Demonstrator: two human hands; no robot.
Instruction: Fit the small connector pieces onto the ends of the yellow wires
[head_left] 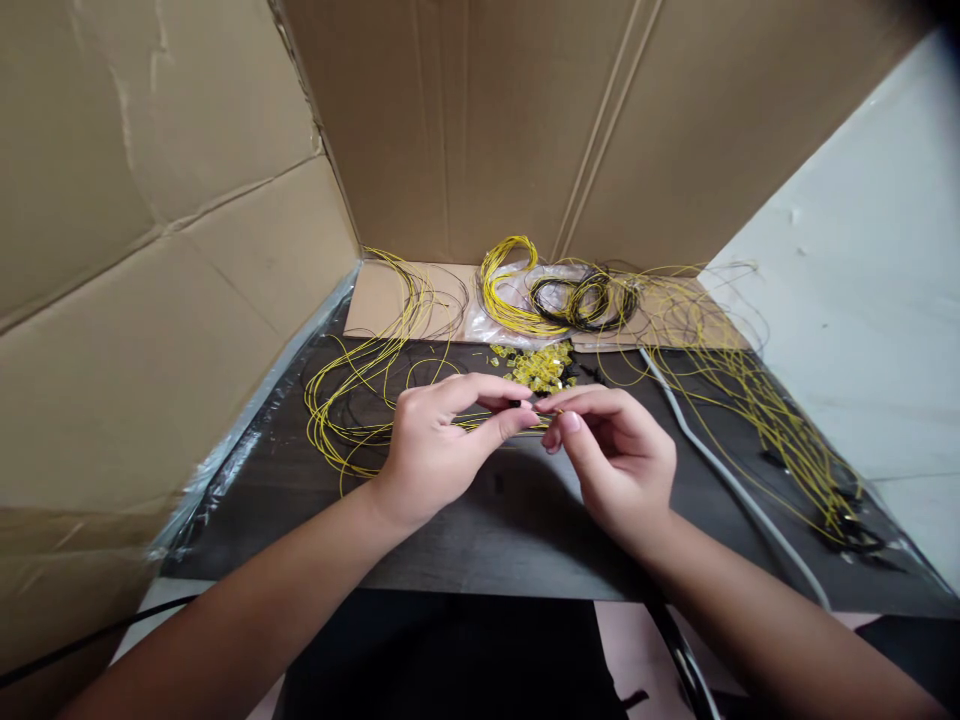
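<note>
My left hand and my right hand meet fingertip to fingertip over the dark tabletop. Between thumb and forefinger, my left hand pinches thin yellow wires that trail off to the left in loose loops. My right hand pinches a small part at the wire ends; it is too small to identify. Just behind the fingers lies a pile of small yellow plastic connectors.
Coils of yellow and black wire lie on a clear bag at the back. A long bundle of yellow wires and a grey cable run down the right side. Cardboard walls enclose the left and back.
</note>
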